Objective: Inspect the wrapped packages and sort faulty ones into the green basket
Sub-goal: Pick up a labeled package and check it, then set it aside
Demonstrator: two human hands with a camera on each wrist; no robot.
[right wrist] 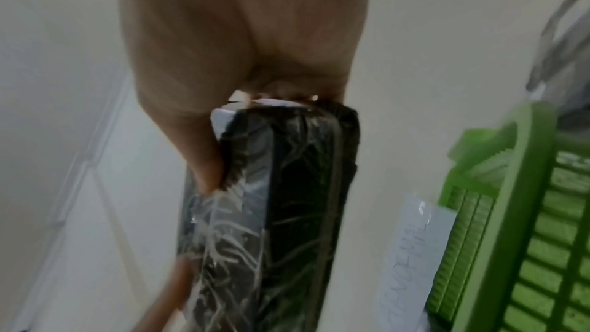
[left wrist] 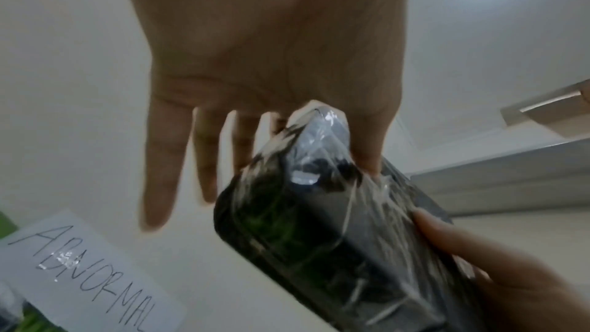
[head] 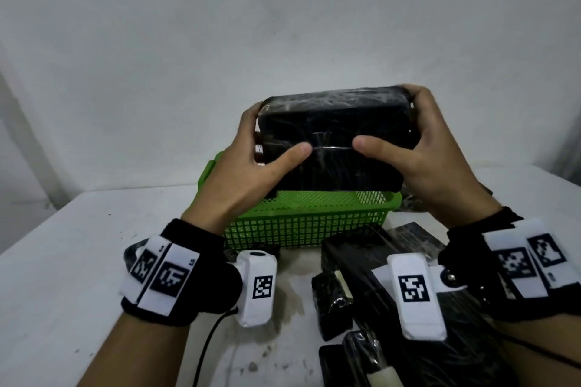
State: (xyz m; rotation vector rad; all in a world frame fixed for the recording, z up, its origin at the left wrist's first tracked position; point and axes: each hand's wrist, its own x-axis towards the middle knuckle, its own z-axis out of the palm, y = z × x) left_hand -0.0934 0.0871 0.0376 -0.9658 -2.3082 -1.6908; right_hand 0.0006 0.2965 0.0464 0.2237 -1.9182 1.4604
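Observation:
A black package wrapped in clear film [head: 333, 122] is held up between both hands, just above the green basket [head: 301, 223]. My left hand [head: 270, 163] grips its left end, thumb on the front face and fingers behind. On the right end, my right hand [head: 408, 154] grips the same way. In the left wrist view the left hand [left wrist: 271, 59] has the package [left wrist: 319, 211] with its bunched film end against the palm. The right wrist view shows the right hand [right wrist: 239, 47] on the package [right wrist: 280, 198] with the basket [right wrist: 527, 236] to the right.
Several more black wrapped packages [head: 361, 264] lie on the white table [head: 78, 261] in front of and right of the basket. A paper label reading ABNORMAL [left wrist: 79, 274] is taped by the basket. A white wall stands close behind.

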